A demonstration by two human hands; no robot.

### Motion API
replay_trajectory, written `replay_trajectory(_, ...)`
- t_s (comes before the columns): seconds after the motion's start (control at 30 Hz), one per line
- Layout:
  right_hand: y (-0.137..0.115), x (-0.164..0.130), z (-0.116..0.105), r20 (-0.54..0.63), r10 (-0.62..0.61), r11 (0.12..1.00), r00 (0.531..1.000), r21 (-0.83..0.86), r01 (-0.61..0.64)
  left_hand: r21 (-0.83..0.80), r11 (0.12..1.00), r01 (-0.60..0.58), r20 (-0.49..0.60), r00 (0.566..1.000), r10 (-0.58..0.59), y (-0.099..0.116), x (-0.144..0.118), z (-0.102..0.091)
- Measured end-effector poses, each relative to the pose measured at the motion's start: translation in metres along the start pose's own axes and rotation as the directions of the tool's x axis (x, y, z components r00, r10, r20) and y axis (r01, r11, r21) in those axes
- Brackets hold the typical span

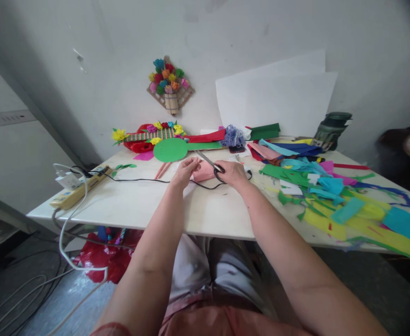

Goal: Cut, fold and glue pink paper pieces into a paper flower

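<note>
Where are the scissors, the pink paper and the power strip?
scissors [214, 167], head view, on the blades near the pivot.
pink paper [203, 171], head view, on its middle between the hands.
power strip [76, 191], head view, on its top.

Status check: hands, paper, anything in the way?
Right hand shut on scissors, blades open. Left hand pinching pink paper. Black cable runs under the work; paper scraps piled to the right.

I see matt pink paper [203, 171], scissors [210, 164] with bare metal blades and dark plastic handles, a smooth white table [198, 210] with faint sheen, and matt paper scraps [344, 200].
</note>
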State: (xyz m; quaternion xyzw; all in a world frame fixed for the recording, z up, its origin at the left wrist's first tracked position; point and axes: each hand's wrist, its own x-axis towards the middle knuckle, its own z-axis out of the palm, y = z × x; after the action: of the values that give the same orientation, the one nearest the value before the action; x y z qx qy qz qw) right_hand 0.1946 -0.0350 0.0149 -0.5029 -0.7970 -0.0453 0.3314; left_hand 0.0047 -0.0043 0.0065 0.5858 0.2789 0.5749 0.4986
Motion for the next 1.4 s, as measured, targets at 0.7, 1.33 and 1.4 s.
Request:
replay_trajectory(0.7, 0.002, 0.003, 0.017, 0.023, 0.245, 0.925, 0.969, 0.296, -0.24, -0.423, 0.905, -0.041, -0.223, 0.973, -0.06, 0.001, 0.008, -0.004)
replay_trajectory(1.33, -0.013, 0.003, 0.014, 0.256, 0.318, 0.476, 0.913, 0.79, -0.387, -0.494, 0.867, -0.063, -0.263, 0.962, -0.08, -0.013, 0.015, 0.006)
replay_trajectory(1.4, -0.019, 0.002, 0.012, 0.295, 0.303, 0.426, 0.906, 0.809, -0.406, -0.505, 0.86, -0.067, -0.242, 0.968, -0.066, -0.015, 0.014, 0.008)
